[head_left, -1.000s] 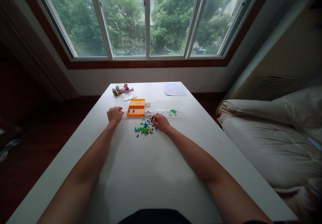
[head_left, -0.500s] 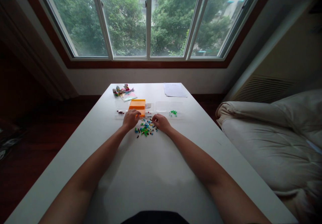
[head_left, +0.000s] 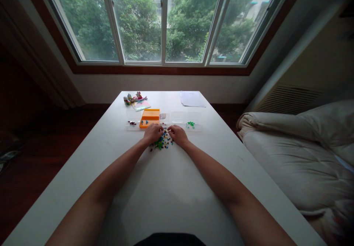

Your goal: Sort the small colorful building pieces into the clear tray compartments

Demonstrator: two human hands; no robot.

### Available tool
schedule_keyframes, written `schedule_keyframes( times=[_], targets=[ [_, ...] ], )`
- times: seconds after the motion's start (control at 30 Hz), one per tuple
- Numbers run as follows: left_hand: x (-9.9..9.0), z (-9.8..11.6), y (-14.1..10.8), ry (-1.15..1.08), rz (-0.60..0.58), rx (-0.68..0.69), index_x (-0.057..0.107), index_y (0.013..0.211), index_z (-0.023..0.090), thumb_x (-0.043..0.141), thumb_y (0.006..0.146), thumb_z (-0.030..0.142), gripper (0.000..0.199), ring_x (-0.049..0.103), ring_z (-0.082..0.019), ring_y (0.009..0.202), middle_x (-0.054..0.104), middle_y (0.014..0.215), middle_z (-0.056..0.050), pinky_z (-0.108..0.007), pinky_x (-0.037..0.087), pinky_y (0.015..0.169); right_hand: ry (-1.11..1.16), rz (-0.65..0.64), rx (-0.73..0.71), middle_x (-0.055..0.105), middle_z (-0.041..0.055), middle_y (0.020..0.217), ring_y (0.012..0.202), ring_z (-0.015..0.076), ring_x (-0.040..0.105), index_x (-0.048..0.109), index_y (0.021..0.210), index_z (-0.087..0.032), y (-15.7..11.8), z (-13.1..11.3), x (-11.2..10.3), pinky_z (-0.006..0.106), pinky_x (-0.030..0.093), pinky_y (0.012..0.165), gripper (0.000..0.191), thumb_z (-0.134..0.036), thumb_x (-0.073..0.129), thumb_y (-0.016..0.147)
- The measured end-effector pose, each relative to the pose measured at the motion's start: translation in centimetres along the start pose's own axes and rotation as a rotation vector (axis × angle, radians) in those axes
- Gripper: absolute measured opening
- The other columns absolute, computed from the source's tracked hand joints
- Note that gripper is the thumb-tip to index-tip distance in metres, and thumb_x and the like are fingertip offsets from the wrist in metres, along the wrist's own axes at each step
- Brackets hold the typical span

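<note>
A loose pile of small plastic building bricks (head_left: 161, 143) in green, blue, yellow and dark brown lies on the white table. At the pile's upper left is my left hand (head_left: 153, 132), its fingers bent together over the bricks. My right hand (head_left: 178, 134) rests at the upper right edge, fingertips curled inward close to the left ones. Whatever is between the fingers of either hand is too small to make out. Just beyond my left hand stands an open orange box (head_left: 151, 115) with a few blue bricks in its near half.
Right of the orange box, a clear plastic box (head_left: 184, 118) holds green bricks (head_left: 190, 124). Dark brown bricks (head_left: 132, 123) lie in a clear box on the left. Small figurines (head_left: 134, 98) and paper sheets (head_left: 192, 98) sit at the far end. A pale sofa (head_left: 298, 154) flanks the table.
My left hand has moved right and nearer from over the orange box to the pile, uncovering blue bricks in the box. My right hand has stayed almost in place.
</note>
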State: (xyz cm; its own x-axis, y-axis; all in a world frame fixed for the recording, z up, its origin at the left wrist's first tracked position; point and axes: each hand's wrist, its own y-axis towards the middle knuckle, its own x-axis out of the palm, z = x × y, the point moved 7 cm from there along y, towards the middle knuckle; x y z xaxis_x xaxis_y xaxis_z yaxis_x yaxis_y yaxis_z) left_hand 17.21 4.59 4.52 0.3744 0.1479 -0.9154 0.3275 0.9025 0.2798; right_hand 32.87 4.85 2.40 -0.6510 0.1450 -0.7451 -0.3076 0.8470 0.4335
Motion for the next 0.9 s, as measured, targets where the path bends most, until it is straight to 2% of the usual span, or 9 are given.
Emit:
schedule_keyframes(
  times=[0.23,0.47,0.57,0.7,0.9],
  targets=[
    [0.5,1.4,0.9,0.091,-0.029,-0.076,0.076,0.090,0.020,0.065,0.084,0.035,0.020,0.063,-0.026,0.097,0.072,0.098,-0.010,-0.034,0.047,0.086,0.001,0.129,0.121,0.065,0.0014,0.081,0.074,0.0153,0.057,0.069,0.090,-0.020,0.2,1.8,-1.3,0.026,0.042,0.074,0.013,-0.018,0.057,0.086],
    [1.0,2.0,1.2,0.075,-0.069,-0.103,0.074,0.086,0.021,0.064,0.082,0.029,0.013,0.064,-0.024,0.093,0.072,0.092,-0.009,-0.032,0.047,0.081,0.015,0.131,0.126,0.064,0.0005,0.077,0.071,0.0147,0.056,0.069,0.087,-0.020,0.3,1.8,-1.3,0.025,0.040,0.071,0.012,-0.019,0.058,0.084],
    [0.4,1.7,1.0,0.031,-0.032,-0.132,0.072,0.086,0.021,0.061,0.085,0.029,0.013,0.064,-0.021,0.090,0.072,0.092,-0.007,-0.030,0.046,0.078,0.034,0.126,0.115,0.064,0.0002,0.076,0.071,0.0144,0.055,0.070,0.088,-0.020,0.3,1.7,-1.4,0.025,0.040,0.070,0.013,-0.019,0.057,0.084],
    [-1.7,-0.6,0.3,-0.048,0.119,-0.226,0.069,0.092,0.022,0.057,0.090,0.031,0.015,0.063,-0.019,0.088,0.072,0.097,-0.005,-0.028,0.044,0.077,0.040,0.095,0.106,0.065,0.0002,0.078,0.072,0.0145,0.055,0.070,0.090,-0.021,0.3,1.7,-1.2,0.025,0.041,0.071,0.013,-0.018,0.058,0.085],
    [-5.6,-8.1,-2.0,-0.121,0.339,-0.437,0.066,0.096,0.023,0.055,0.092,0.036,0.018,0.065,-0.018,0.080,0.073,0.097,-0.003,-0.028,0.043,0.072,-0.010,-0.016,0.043,0.065,0.0022,0.085,0.081,0.0162,0.057,0.072,0.098,-0.022,0.2,1.2,-0.1,0.027,0.043,0.079,0.017,-0.018,0.060,0.087]
  ],
)
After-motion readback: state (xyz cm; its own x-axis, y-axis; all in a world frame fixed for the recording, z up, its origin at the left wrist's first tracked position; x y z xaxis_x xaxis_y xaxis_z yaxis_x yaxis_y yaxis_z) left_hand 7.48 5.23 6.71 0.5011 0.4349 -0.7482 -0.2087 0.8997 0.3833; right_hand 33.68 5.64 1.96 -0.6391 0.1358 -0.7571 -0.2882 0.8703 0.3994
